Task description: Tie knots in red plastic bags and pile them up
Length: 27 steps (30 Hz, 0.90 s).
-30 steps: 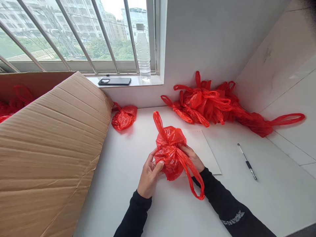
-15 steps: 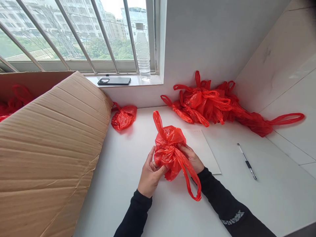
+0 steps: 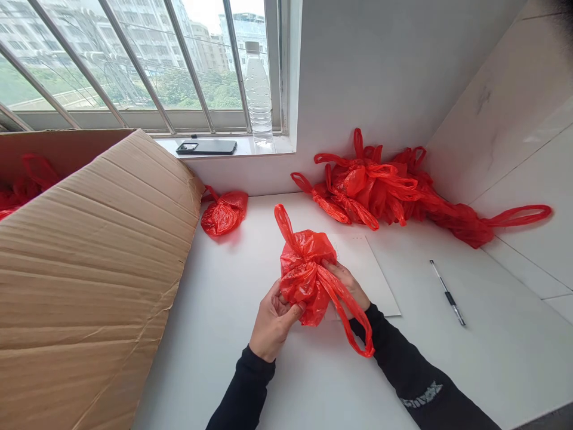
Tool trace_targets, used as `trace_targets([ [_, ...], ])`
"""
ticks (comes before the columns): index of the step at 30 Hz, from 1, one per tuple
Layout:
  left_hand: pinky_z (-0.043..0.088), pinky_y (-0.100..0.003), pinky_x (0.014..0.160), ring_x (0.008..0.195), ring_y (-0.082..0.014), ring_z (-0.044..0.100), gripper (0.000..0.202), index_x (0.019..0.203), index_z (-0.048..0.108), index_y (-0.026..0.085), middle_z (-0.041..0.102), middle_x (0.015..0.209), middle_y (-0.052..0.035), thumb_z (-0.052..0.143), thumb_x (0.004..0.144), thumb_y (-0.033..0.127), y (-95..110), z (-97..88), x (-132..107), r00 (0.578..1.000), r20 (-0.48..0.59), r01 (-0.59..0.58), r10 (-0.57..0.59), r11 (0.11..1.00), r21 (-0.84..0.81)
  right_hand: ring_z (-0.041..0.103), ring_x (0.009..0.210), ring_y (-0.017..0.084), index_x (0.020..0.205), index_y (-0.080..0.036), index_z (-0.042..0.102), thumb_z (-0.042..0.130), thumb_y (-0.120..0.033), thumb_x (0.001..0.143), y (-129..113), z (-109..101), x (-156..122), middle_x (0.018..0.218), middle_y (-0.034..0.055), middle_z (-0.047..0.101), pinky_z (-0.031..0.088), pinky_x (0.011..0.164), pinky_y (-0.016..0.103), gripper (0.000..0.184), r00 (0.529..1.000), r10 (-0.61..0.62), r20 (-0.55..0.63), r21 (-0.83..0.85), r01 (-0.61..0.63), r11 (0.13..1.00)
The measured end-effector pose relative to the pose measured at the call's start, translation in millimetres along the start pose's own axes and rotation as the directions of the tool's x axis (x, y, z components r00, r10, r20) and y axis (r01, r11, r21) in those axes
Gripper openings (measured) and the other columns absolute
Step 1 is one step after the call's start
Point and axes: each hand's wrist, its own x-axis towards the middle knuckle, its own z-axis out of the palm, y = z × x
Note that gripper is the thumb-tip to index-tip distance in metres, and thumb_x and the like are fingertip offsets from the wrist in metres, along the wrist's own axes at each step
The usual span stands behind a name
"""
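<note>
Both my hands hold a crumpled red plastic bag above the white table. My left hand grips its lower left side, fingers curled into the plastic. My right hand is closed on the bag's right side, partly hidden behind it. One handle loop sticks up at the top left; the other hangs down over my right wrist. A white sheet of paper lies under the bag and my right hand.
A pile of red bags lies in the far corner. One balled red bag sits beside a large cardboard box on the left. A pen lies to the right. A phone and water bottle rest on the windowsill.
My left fingers have curled tighter into the bag's lower left side. The bag has been bunched a little smaller and the hanging handle loop has shifted slightly right.
</note>
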Motion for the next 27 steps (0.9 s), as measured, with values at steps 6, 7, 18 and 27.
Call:
trace_targets([
  [6,0.052,-0.024,0.061,0.073,-0.0154,0.065,0.044,0.111,0.059,0.016,0.072,0.095,-0.0069,0.079,0.072,0.023,0,-1.4,1,0.998,-0.022,0.059,-0.059,0.998,0.016,0.065,0.072,0.018,0.095,-0.026,0.071,0.068,-0.040,0.086,1,-2,-1,0.082,0.0002,0.071,0.053,0.073,0.033,0.017,1.000,-0.006,-0.005,-0.028,0.006,1.000],
  [7,0.053,-0.025,0.060,0.072,-0.0161,0.065,0.044,0.112,0.059,0.016,0.072,0.094,-0.0070,0.079,0.073,0.024,0,-1.5,0,0.996,-0.032,0.082,-0.081,0.996,0.024,0.064,0.071,0.018,0.094,-0.027,0.071,0.068,-0.040,0.086,3,-3,-1,0.081,-0.0004,0.070,0.053,0.071,0.032,0.016,1.000,-0.012,-0.006,-0.027,0.012,1.000],
  [18,0.055,-0.034,0.083,0.102,-0.0287,0.067,0.039,0.107,0.065,0.015,0.073,0.106,-0.0120,0.076,0.075,0.034,8,8.0,-3,0.993,-0.117,-0.016,0.010,0.999,-0.043,0.066,0.097,0.024,0.106,-0.025,0.066,0.070,-0.038,0.085,3,12,-6,0.106,0.0034,0.071,0.051,0.091,0.038,0.025,0.995,-0.088,0.037,-0.105,0.091,0.990],
  [27,0.052,-0.037,0.090,0.105,-0.0293,0.067,0.036,0.104,0.066,0.017,0.074,0.105,-0.0105,0.077,0.075,0.035,3,8.6,1,0.980,-0.199,-0.006,-0.003,0.999,-0.045,0.061,0.112,0.029,0.109,-0.023,0.066,0.069,-0.042,0.085,9,8,-7,0.114,0.0062,0.070,0.048,0.098,0.044,0.030,0.992,-0.127,0.016,-0.222,0.128,0.967],
])
